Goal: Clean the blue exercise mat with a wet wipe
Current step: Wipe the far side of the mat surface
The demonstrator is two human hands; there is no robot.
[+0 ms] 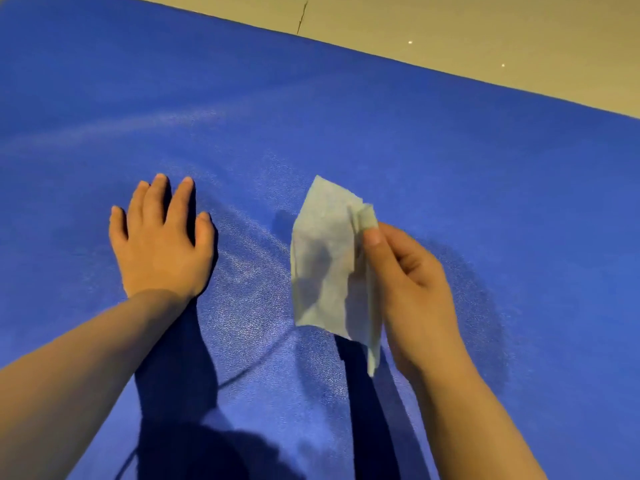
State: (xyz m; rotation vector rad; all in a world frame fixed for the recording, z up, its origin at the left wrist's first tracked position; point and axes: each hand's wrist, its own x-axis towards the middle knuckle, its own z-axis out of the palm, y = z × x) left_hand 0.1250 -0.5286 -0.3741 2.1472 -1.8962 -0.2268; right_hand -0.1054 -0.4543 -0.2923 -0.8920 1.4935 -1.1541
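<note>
The blue exercise mat (346, 116) fills nearly the whole view, its textured surface showing curved damp streaks around the middle. My left hand (161, 237) lies flat on the mat, palm down, fingers spread, holding nothing. My right hand (408, 282) is lifted above the mat and pinches a pale, crumpled wet wipe (325, 261) by its right edge between thumb and fingers. The wipe hangs loosely, unfolded, and does not seem to touch the mat. Dark shadows of both arms fall across the near part of the mat.
A beige floor (485, 26) runs along the mat's far edge at the top right, with a thin dark crack (302, 19) in it. The mat stretches on beyond the left and bottom edges of the view.
</note>
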